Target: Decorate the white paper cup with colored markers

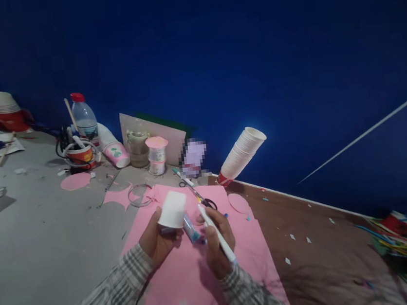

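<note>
My left hand (162,240) is closed around a white paper cup (173,208), held tilted above a sheet of pink paper (190,291). In my right hand (219,241) is a white marker pen (217,234), its tip pointing up and left toward the cup but apart from it. Between the two hands a clear blue-tinted tube (190,228) lies on the paper. Just beyond my right hand rest scissors (205,200) with dark handles. Another pen (183,177) lies behind them, and a clear ring (140,195), perhaps a tape roll, sits left of the cup.
A tall leaning stack of white cups (242,154) stands at the table's back edge. Behind the paper are a glass jar (139,149), a decorated cup piece (157,156) and a phone (193,157). Farther left stand a bottle (85,118) and a tool-filled cup (80,156).
</note>
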Available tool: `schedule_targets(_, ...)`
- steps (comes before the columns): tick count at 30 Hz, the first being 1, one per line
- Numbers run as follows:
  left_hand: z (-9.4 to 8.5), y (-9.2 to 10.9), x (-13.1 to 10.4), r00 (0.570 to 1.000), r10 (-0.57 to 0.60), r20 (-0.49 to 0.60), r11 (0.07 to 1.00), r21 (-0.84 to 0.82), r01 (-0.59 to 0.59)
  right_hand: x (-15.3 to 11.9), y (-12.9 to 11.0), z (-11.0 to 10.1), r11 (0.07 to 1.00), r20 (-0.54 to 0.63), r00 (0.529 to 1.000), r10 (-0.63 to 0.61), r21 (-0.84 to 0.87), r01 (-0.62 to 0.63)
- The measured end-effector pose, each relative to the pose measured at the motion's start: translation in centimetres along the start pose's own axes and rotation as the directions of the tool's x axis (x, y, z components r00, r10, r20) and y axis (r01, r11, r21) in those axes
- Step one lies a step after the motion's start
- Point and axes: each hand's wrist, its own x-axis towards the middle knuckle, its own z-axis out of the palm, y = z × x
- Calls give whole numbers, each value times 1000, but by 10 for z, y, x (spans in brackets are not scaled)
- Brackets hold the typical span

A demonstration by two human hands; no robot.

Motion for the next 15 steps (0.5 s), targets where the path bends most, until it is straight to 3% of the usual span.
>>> schedule_targets(2, 0, 1, 1, 1000, -17, -14, 1000, -3, 17, 21, 9, -6, 996, 46, 998, -48, -78, 52)
schedule_targets(6, -1, 0, 1, 999, -19, -44, 1000, 17, 20, 69, 43, -9, 914, 359, 925, -126, -320, 249)
schedule_targets(11, -2, -2, 2, 999, -17, -38, 999, 29, 18, 105, 88, 6, 869, 514, 850, -116, -362, 337)
schedule_targets(15, 0, -1, 2, 998, -43, -42, 998, 42, 45, 118, 107, 19, 849, 561, 823, -88, -390, 356)
